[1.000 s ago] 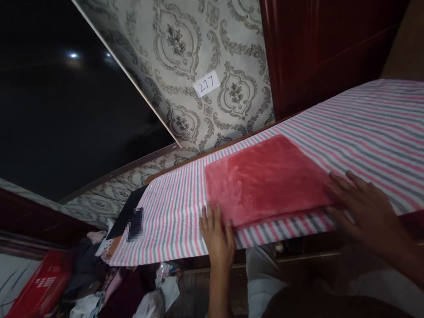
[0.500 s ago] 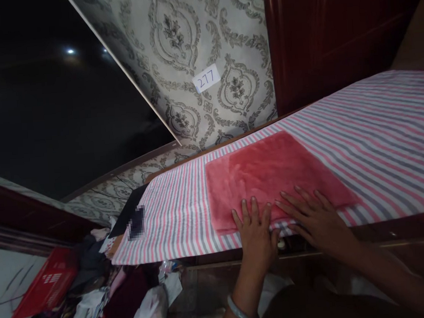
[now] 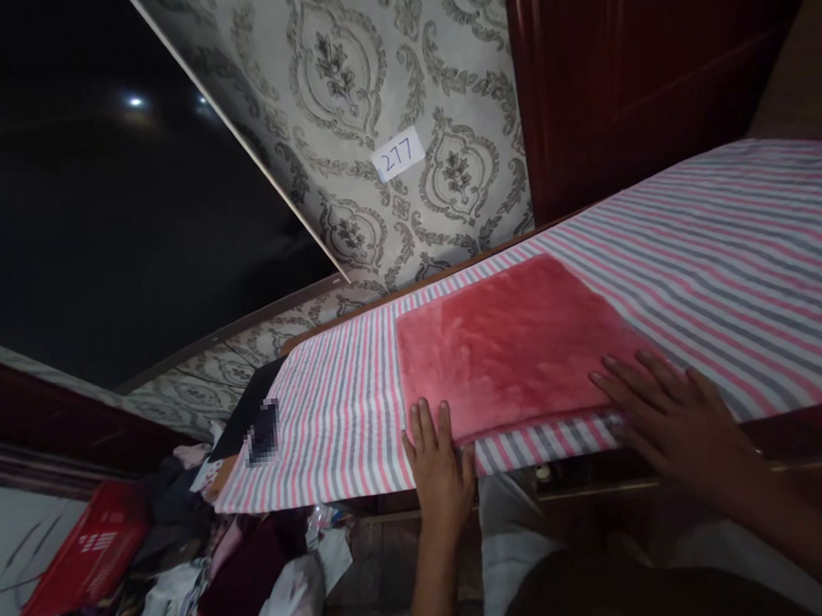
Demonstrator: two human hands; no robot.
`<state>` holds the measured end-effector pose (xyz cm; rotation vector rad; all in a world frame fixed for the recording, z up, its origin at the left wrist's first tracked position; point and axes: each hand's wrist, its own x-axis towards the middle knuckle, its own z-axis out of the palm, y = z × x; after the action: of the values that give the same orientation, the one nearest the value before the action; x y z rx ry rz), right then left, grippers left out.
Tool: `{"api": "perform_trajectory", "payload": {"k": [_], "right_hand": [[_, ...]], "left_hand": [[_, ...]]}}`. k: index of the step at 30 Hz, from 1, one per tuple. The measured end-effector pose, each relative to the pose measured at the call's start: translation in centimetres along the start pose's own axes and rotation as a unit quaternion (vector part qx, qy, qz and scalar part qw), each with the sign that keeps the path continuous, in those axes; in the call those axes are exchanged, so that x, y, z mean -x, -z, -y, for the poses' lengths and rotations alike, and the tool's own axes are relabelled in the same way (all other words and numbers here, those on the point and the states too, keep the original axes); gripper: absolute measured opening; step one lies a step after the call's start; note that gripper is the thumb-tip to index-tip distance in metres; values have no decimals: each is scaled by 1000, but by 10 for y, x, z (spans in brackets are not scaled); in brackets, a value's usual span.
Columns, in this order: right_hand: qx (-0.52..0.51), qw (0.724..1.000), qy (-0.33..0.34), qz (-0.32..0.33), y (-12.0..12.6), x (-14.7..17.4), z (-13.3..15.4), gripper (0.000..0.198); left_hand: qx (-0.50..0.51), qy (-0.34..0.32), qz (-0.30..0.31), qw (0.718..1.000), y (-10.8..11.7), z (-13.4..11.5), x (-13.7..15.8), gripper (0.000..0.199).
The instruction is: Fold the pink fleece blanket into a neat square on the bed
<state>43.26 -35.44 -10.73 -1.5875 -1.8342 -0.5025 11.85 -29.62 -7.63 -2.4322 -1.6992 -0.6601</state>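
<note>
A pinkish-red plush cloth [image 3: 513,338], folded into a flat rectangle, lies on a striped sheet [image 3: 340,408] of pink, grey and white. My left hand [image 3: 438,467] rests at the cloth's near left corner, fingers stretched out over its edge. At the near right corner lies my right hand [image 3: 676,420], its fingers spread across the cloth's edge and the stripes. Neither hand grasps anything. Part of the cloth's near right corner is hidden under my right hand.
A large dark screen [image 3: 102,180] stands at the left by a patterned wall [image 3: 335,67] bearing a "277" label [image 3: 397,153]. A blurred dark object [image 3: 262,434] lies at the sheet's left end. Below are a red bag [image 3: 89,552] and a white plastic bag [image 3: 288,607] among clothes.
My hands have moved apart along the near edge, the left one leftward and the right one rightward. The cloth's surface looks smoother, and its near edge now shows between them.
</note>
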Motion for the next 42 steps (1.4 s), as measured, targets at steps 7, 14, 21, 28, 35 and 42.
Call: {"api": "perform_trajectory", "payload": {"k": [7,14,21,28,35,42], "right_hand": [[1,1000,0,-12,-9,10,-3,67],[-48,999,8,-5,-2,6,-23,68],[-83,996,6,7,3,-1,-30,69],[-92,996,1,11,-1,3,-36,64],[-94,995,14,20,-6,6,-43,70],[-110,994,26,9,-8,7,-52,71]], "left_hand": [[54,-21,-13,998,-9,9,6,58],[69,-4,-69,995,-7,22,3,61],[112,-7,-30,993,-1,35,2,62],[124,-15,-98,987,-4,37,-5,62],[123,-23,-137,983,-11,42,0,54],[115,-30,-124,985,-6,43,8,55]]}}
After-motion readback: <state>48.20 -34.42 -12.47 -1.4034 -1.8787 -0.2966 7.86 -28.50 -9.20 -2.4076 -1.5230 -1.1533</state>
